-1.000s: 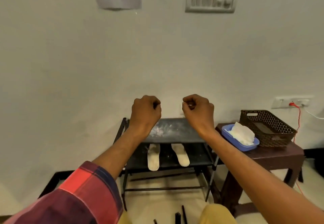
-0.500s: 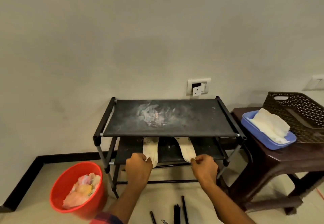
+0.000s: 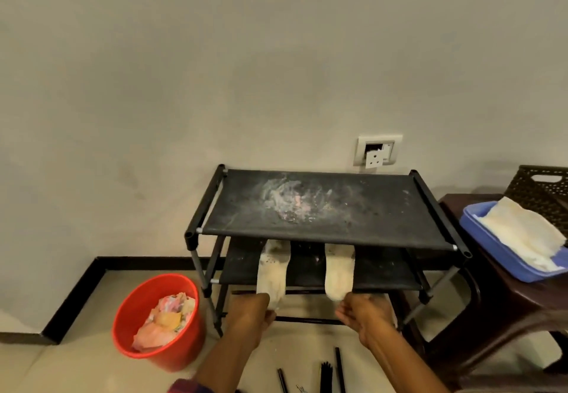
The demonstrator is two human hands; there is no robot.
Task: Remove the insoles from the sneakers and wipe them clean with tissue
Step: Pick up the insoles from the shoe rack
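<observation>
Two off-white insoles lie side by side on the lower shelf of a black shoe rack (image 3: 322, 208). The left insole (image 3: 273, 269) is speckled with dirt near its far end. The right insole (image 3: 339, 268) looks cleaner. My left hand (image 3: 250, 315) pinches the near end of the left insole. My right hand (image 3: 365, 312) is closed at the near end of the right insole. White tissue (image 3: 522, 232) is piled in a blue tray (image 3: 479, 229) to the right. No sneakers are in view.
The rack's top shelf carries a dusty white smear. A red bucket (image 3: 184, 349) with crumpled waste stands on the floor at the left. The blue tray and a brown basket (image 3: 541, 189) sit on a dark stool (image 3: 461, 208). Black rods (image 3: 325, 374) lie on the floor.
My fists came down from in front of the wall to the lower shelf and closed on the insoles' near ends. The view tilted down, bringing the red bucket into sight.
</observation>
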